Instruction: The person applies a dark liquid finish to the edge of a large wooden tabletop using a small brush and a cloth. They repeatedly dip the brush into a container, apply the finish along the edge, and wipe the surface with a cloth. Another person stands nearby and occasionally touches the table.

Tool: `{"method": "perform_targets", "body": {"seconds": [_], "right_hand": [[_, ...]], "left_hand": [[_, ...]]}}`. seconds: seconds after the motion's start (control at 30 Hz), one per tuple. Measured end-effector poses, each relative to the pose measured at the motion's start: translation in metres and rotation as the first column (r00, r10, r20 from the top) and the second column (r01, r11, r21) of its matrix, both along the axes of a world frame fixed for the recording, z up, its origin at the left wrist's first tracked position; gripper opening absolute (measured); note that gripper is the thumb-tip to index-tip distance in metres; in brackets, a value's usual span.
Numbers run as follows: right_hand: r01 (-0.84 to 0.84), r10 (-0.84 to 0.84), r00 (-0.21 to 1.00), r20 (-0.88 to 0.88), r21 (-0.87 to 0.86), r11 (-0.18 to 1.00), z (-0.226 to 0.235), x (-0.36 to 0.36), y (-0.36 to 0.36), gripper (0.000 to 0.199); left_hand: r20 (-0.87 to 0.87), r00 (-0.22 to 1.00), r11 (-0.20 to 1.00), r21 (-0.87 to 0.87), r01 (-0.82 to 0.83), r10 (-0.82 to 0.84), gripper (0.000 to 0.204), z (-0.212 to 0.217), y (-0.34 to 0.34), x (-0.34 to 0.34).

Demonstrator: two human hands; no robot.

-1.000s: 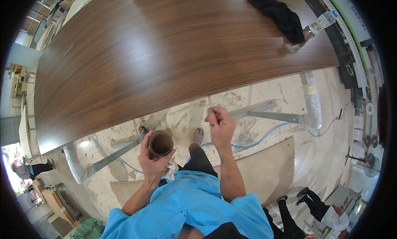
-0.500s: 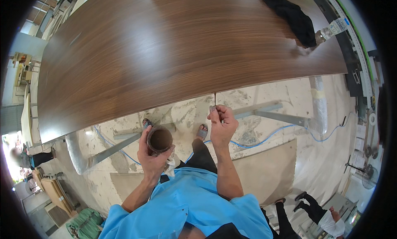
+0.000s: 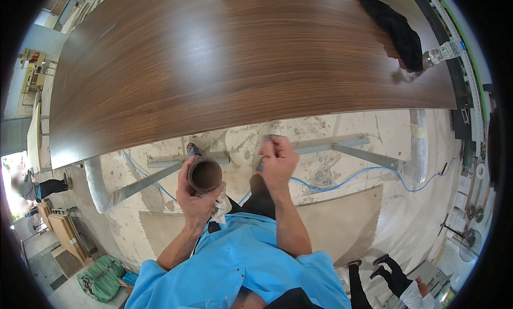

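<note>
I'm watching the left hand (image 3: 195, 206) gripping a dark cup (image 3: 206, 160) just short of the table's (image 3: 235, 58) near edge. To its right, the right hand (image 3: 279, 163) is curling its fingers; with motion blurring it, I cannot tell what it is holding.

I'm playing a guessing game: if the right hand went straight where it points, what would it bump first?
Probably the near edge of the table, but heights are unclear: the right hand might pass over or under it.
</note>
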State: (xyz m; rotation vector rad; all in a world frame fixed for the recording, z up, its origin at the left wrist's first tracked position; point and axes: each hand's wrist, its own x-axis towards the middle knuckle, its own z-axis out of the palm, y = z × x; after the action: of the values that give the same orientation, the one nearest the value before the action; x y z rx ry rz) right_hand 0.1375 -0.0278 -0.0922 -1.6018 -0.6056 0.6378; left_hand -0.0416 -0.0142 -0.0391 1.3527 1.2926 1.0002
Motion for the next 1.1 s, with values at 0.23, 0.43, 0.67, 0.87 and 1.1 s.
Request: {"method": "perform_targets", "body": {"seconds": [0.23,0.43,0.67,0.87,1.1], "right_hand": [[0.023,-0.028,0.998,0.057,0.083,0.996,0.002,-0.007,-0.003,0.006],[-0.215,0.224,0.969,0.104,-0.094,0.972,-0.002,-0.017,0.005,0.009],[-0.045,0.053,0.982,0.183,-0.050,0.998,-0.003,0.010,-0.006,0.011],[0.214,-0.205,0.971,0.126,-0.062,0.975,0.010,0.042,-0.014,0.011],[0.007,0.002,0.970,0.244,-0.037,0.999,0.004,0.035,-0.012,0.013]], "left_hand": [[-0.010,1.000,1.000,0.025,0.005,-0.005,0.083,0.000,0.001,-0.006],[0.019,1.000,1.000,0.016,-0.001,0.000,0.082,-0.003,0.002,-0.007],[-0.004,1.000,1.000,0.011,0.006,-0.006,0.084,-0.004,0.003,-0.008],[0.033,0.999,0.999,-0.039,0.012,-0.011,0.084,-0.005,0.001,-0.004],[0.010,0.998,0.998,-0.003,0.062,-0.061,0.082,-0.004,0.000,0.004]]}}
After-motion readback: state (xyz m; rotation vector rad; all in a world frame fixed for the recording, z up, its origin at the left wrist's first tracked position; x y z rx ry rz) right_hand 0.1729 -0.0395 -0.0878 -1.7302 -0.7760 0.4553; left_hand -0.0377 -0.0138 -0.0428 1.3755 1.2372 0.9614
